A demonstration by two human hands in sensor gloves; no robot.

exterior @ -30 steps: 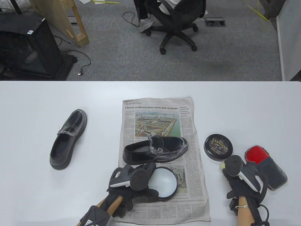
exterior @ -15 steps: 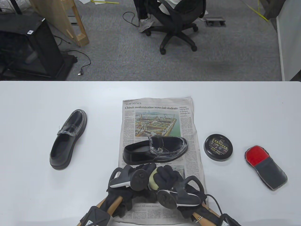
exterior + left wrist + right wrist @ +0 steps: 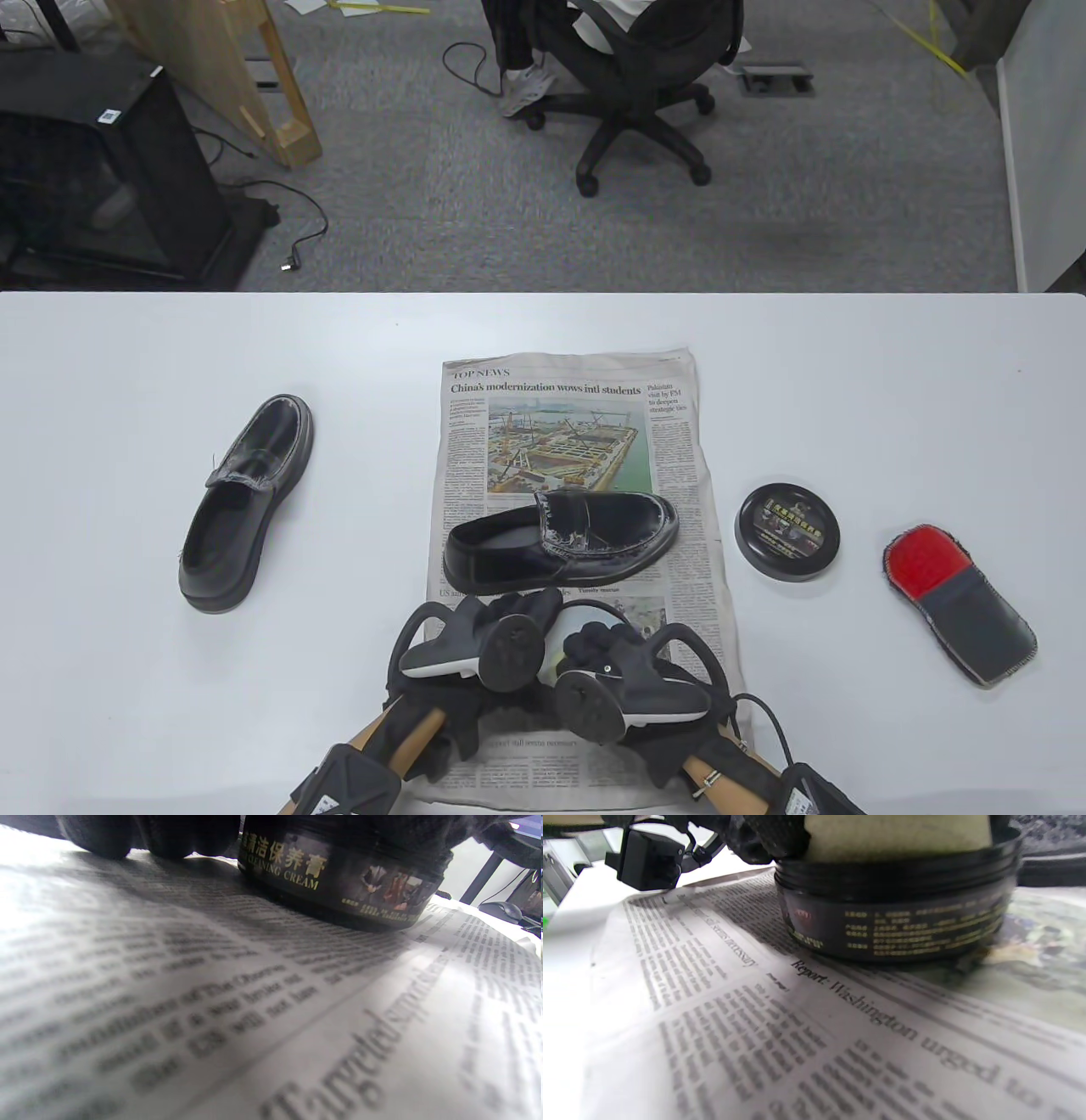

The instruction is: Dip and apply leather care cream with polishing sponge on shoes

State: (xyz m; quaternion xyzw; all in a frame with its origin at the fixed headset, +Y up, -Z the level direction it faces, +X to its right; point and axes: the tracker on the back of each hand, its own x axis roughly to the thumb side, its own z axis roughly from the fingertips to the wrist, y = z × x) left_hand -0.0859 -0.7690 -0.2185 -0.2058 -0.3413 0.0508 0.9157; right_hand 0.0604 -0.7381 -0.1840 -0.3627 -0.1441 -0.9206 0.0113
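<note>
An open black cream jar [image 3: 339, 878] stands on the newspaper [image 3: 577, 407] near the table's front edge. In the table view only a pale sliver of the jar [image 3: 575, 624] shows between my hands. My left hand [image 3: 517, 604] grips the jar's left side. My right hand [image 3: 594, 641] holds a pale yellow sponge [image 3: 895, 832] that sits down inside the jar's rim [image 3: 899, 870]. A black loafer [image 3: 560, 539] with white smears lies on the newspaper just beyond my hands. A second black loafer [image 3: 246, 501] lies on the table to the left.
The jar's black lid [image 3: 787, 531] lies right of the newspaper. A red and grey polishing mitt [image 3: 959, 603] lies further right. The white table [image 3: 848, 382] ends at a far edge with carpet and an office chair [image 3: 636, 102] beyond.
My right hand moved left with the sponge, from beside the lid to the jar, and now the sponge is lower, inside the jar. My left hand stayed on the jar.
</note>
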